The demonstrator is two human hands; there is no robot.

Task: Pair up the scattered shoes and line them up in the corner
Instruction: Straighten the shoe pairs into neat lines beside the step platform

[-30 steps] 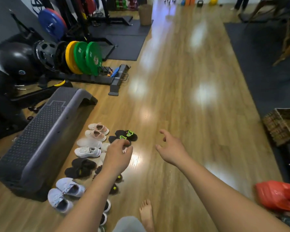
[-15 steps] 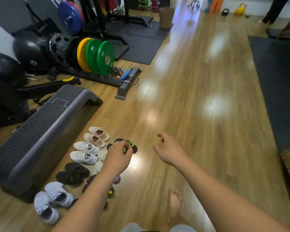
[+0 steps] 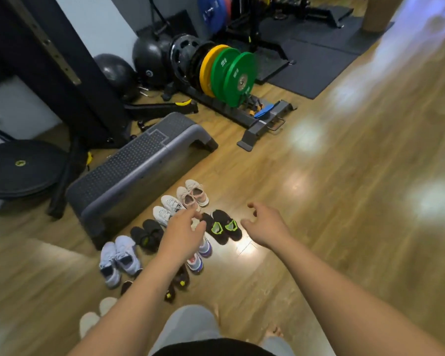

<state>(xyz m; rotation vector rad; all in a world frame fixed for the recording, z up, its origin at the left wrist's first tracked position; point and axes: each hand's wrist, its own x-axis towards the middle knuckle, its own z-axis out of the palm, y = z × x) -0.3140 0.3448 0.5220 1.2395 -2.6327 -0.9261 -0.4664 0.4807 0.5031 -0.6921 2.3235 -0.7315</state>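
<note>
Down on the wooden floor [image 3: 319,201], beside the grey step [image 3: 139,160], the shoes [image 3: 166,209] stand in pairs in two rows. The black and green shoes [image 3: 222,226] now sit side by side at the far end of the near row. The left hand [image 3: 183,232] reached down to them a moment ago and has now pulled back. The right hand [image 3: 265,224] hovers near. The fingers [image 3: 194,214] of both hands are loose and apart, holding nothing. I think this pair is done and the job is nearly over.
</note>
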